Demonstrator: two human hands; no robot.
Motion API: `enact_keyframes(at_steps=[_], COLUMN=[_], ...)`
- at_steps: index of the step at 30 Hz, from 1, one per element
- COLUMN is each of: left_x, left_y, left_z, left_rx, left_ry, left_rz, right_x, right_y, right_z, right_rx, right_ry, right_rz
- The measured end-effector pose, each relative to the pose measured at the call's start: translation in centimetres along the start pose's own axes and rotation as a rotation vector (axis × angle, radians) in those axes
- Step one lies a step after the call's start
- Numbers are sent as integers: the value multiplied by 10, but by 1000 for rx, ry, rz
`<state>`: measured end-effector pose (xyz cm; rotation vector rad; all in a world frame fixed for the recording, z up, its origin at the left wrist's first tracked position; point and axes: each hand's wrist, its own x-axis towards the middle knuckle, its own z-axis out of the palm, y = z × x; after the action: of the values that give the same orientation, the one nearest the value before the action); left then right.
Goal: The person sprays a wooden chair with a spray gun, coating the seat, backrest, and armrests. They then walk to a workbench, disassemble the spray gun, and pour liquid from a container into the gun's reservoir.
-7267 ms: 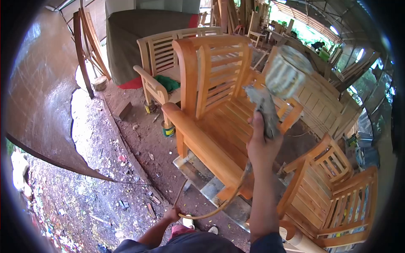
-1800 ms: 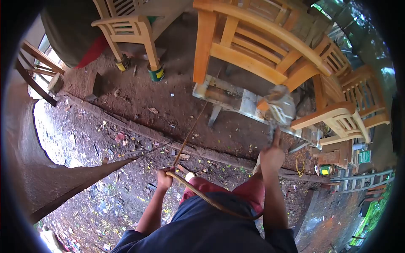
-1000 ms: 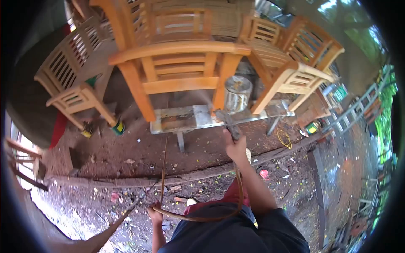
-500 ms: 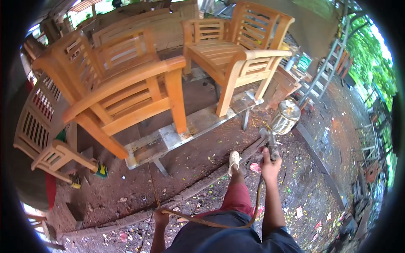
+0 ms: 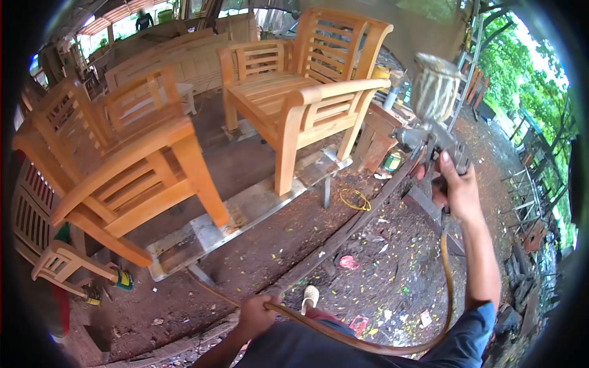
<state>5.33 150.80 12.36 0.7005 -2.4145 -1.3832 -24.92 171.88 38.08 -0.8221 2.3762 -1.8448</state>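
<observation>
My right hand (image 5: 457, 187) is wrapped round the handle of a spray gun (image 5: 432, 138), raised at the right with its stained metal cup on top. The nozzle points left, toward the chairs. From the gun's base a yellowish-brown air hose (image 5: 446, 276) loops down and across my body. My left hand (image 5: 256, 314) is closed around that hose, low in front of me. Nearest the gun stands a slatted wooden armchair (image 5: 300, 104) in a pale finish. A more orange armchair (image 5: 123, 178) is at the left. Both chairs rest on a raised plank (image 5: 208, 230).
A wooden box (image 5: 374, 138) with cans and bottles stands behind the gun, near a ladder (image 5: 469, 67). Yellow cord (image 5: 354, 199) lies on the dirt. A timber edge (image 5: 319, 251) crosses the ground by my foot. An unfinished chair (image 5: 55, 264) sits far left; a person (image 5: 144, 21) is in the background.
My right hand has lifted the spray gun up and to the right, bringing it closer to the camera. My left hand has moved slightly right with the hose. The view has shifted right.
</observation>
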Motion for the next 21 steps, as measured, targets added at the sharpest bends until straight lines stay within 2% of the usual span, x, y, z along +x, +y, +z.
enact_keyframes(at_steps=[2, 4, 7, 9, 12, 13, 21], left_x=[24, 55, 104, 132, 148, 143, 155], left_y=[44, 89, 114, 131, 131, 139, 138], left_z=[27, 40, 68, 72, 71, 69, 84], left_rx=[-58, -154, -176, -144, -80, -101, -56], left_ry=[-36, -115, -155, -174, -96, -135, -118], left_rz=[111, 141, 136, 105, 210, 17, 80], right_x=[36, 68, 115, 143, 183, 195, 259], right_y=[1, 4, 4, 10, 26, 32, 74], right_z=[-16, -24, -43, -56, -76, -82, -125], right_rx=[90, 96, 59, -57, -125, -122, -123], right_ry=[-129, -148, -187, -117, -42, -17, 173], right_rz=[18, -6, -27, 1, 29, 33, 44])
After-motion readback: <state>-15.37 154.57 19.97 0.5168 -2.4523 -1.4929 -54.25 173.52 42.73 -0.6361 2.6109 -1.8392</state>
